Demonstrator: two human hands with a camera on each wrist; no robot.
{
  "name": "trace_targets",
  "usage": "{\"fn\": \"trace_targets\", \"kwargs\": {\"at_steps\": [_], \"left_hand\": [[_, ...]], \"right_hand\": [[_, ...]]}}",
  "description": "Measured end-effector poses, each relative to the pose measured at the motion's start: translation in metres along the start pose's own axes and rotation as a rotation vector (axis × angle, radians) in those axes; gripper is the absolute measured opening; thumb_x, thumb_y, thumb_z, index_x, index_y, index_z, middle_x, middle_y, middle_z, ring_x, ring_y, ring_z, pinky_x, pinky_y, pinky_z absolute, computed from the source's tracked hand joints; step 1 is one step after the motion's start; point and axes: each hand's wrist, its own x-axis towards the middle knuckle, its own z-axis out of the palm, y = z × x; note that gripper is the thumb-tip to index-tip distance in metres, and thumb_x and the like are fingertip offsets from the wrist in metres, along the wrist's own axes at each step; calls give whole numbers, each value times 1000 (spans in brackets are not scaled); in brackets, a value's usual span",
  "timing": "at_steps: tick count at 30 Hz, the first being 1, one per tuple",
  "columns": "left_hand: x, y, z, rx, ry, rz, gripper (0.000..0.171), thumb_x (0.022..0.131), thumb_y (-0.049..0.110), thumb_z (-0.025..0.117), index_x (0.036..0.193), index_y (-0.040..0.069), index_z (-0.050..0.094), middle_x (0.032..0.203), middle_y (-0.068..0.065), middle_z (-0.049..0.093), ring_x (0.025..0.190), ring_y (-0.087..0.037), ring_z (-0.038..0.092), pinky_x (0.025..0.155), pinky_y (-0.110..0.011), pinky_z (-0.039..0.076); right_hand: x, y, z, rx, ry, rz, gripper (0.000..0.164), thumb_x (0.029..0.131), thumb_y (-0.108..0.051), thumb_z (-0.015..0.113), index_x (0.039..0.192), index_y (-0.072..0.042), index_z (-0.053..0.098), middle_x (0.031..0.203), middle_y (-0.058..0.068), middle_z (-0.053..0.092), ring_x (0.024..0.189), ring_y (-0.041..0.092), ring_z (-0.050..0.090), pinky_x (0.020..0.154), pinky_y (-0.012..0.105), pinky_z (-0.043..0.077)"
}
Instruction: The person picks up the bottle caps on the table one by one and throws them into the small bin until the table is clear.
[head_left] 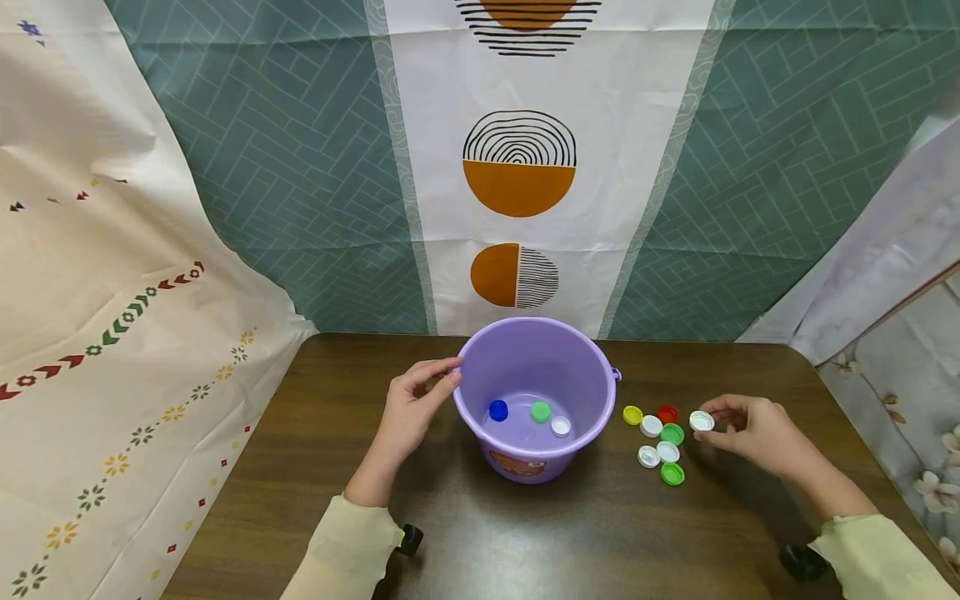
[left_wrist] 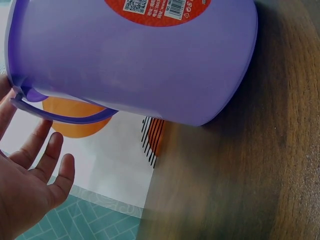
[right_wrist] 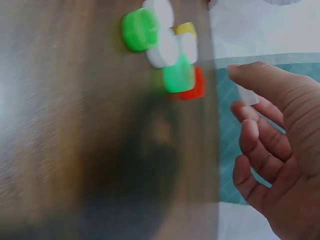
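A purple bucket [head_left: 536, 358] stands upright on the table, and my left hand [head_left: 408, 408] pinches its left rim between thumb and fingers. Inside, on the bottom, lie a blue bottle cap [head_left: 498, 410], a green cap [head_left: 540, 412] and a white cap [head_left: 560, 427]. Right of the bucket, my right hand [head_left: 761, 433] pinches a white bottle cap [head_left: 702, 421] by its edge, held above the table. Just left of that hand is a loose group of caps, among them a yellow cap [head_left: 632, 415], a red cap [head_left: 667, 414] and a bright green cap [head_left: 672, 474].
The bucket's thin handle [left_wrist: 75, 119] hangs along its side in the left wrist view. A brown wooden table [head_left: 510, 542] lies under everything. Patterned cloth [head_left: 315, 167] hangs behind its back edge, with cream cloth [head_left: 97, 333] along the left.
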Motion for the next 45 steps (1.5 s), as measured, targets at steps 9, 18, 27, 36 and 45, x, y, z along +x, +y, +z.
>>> {"fn": "trace_targets", "kwargs": {"at_steps": [9,18,27,36,45], "left_hand": [[0,2,0,-5,0,-6,27,88,18,66,112,7,68,111,-10,66,83,-12,52,63,-22,42],[-1,1,0,-3,6,6,27,88,15,65,112,3,68,111,-13,66,83,-10,52,63,-20,42],[3,-29,1,10,19,13,24,87,27,67,110,21,70,110,0,66,83,-12,52,62,-20,42],[1,-11,0,-12,6,8,26,88,17,66,111,8,69,110,-11,66,80,-20,51,59,-20,41],[-1,2,0,-14,3,1,26,88,16,66,111,5,68,109,-12,66,78,-21,50,60,-20,41]], "right_hand": [[18,-24,-12,163,118,-62,33,76,-34,77,101,-14,66,77,4,61,63,12,49,48,24,40],[26,-68,-23,267,136,-43,33,77,-28,77,103,-11,67,91,8,68,74,13,62,63,20,52],[29,-104,-30,291,146,-51,34,78,-28,76,106,-10,67,98,9,70,80,11,65,67,20,53],[40,-122,-32,347,143,-66,35,78,-30,76,108,-13,67,99,8,69,82,14,64,68,21,53],[63,-122,-24,351,156,-106,37,76,-40,75,108,-24,66,104,-3,68,88,16,65,70,21,53]]}}
